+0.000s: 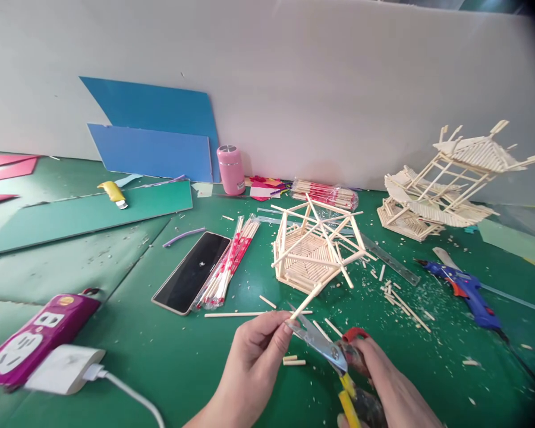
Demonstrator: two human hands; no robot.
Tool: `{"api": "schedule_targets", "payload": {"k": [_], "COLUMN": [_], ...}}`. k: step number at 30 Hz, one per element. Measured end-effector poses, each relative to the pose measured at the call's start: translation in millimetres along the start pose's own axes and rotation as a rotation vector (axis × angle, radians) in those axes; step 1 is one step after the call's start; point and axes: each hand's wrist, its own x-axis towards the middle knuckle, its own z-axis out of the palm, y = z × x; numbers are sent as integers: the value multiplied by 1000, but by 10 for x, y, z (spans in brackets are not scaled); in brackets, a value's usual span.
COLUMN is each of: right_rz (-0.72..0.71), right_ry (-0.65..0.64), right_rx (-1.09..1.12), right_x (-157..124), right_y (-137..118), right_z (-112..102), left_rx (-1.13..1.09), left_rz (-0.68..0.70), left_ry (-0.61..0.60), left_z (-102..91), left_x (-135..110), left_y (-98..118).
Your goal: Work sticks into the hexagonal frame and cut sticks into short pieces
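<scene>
Between its thumb and fingers my left hand (258, 359) pinches a thin wooden stick (305, 302), which slants up and away. My right hand (390, 380) grips a pair of scissors (323, 343) with red and yellow on the handles. The blades are spread and reach to the stick close by my left fingertips; whether they touch it I cannot tell. Just behind stands a stick framework (310, 258) with a woven-looking polygonal base and upright posts. Two short cut pieces (294, 362) lie below the blades. A longer stick (234, 314) lies flat to the left.
A taller stick pavilion (450, 184) stands at right, near a blue glue gun (470, 297) and clear ruler (392, 260). Left are a phone (191, 273), bagged sticks (229, 264), a purple power strip (42, 336) with charger (66, 368), and a yellow cutter (113, 193). A pink bottle (230, 170) stands behind.
</scene>
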Motion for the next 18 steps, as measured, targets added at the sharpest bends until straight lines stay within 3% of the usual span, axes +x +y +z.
{"api": "schedule_targets", "payload": {"k": [5, 11, 18], "right_rz": [-20, 2, 92], "right_ry": [-3, -199, -196], "right_rx": [-58, -158, -141], "right_x": [-66, -45, -71], "right_y": [-49, 80, 19], "right_z": [6, -33, 13], "left_rx": [27, 65, 216], "left_rz": [78, 145, 276], "left_ry": [-56, -121, -168], "left_z": [-2, -15, -37], "left_x": [3, 0, 29], "left_y": [-46, -68, -35]}}
